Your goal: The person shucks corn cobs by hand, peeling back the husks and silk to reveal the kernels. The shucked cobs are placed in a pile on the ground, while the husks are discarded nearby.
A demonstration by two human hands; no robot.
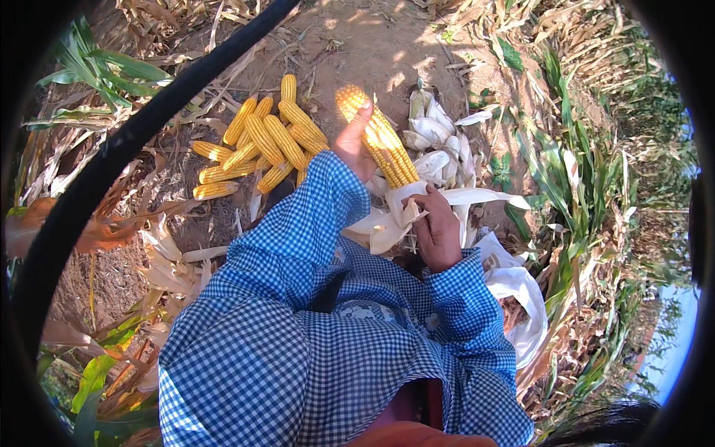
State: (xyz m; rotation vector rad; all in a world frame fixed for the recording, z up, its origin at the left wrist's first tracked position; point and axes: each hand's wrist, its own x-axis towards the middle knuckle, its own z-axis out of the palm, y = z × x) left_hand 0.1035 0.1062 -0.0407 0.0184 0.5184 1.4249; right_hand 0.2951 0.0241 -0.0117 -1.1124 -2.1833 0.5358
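A large yellow ear of corn (391,153) slants in front of me, its kernels bare and its pale husk (394,223) peeled back around the base. My left hand (356,145) grips the ear around its upper half, thumb along the kernels. At the lower end, my right hand (434,226) pinches the husk leaves between thumb and fingers. Left of the ear, a pile of husked yellow corn ears (268,139) lies on the soil. Several ears still in dry, whitish husks (433,131) are heaped just to the right.
A white plastic sack (522,290) lies by my right forearm. Loose dry husks (173,260) are scattered on the ground at left. Standing green and dry corn plants (581,184) line the right side. A dark curved strap or cable (120,142) crosses the view at left.
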